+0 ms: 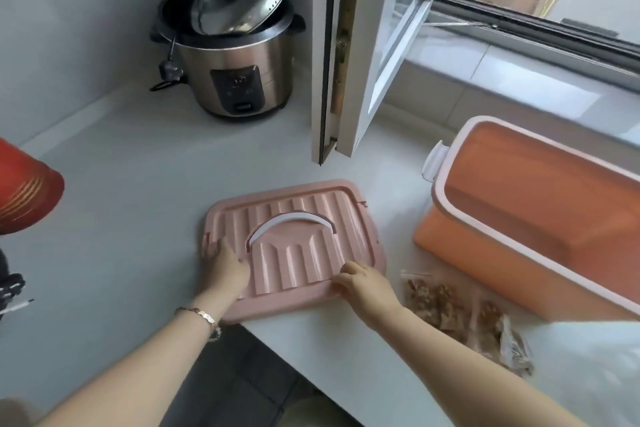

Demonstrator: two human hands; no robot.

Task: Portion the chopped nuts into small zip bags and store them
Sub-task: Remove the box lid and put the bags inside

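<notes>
A pink ribbed lid (304, 218) with a white handle lies flat on the white counter, near its front edge. My left hand (225, 262) rests on the lid's left side with its fingers over the rim. My right hand (360, 279) touches the lid's near right edge with bent fingers. To the right stands the open orange storage box (519, 215), with a white rim and a white latch. Several small clear zip bags of chopped nuts (440, 302) lie on the counter between the lid and the box, just right of my right wrist.
A steel rice cooker (232, 69) with a tilted lid stands at the back of the counter (121, 191). An open window sash (349, 55) hangs over the counter behind the lid. A red object (24, 191) sits at the left edge. A white plastic bag (588, 364) lies front right.
</notes>
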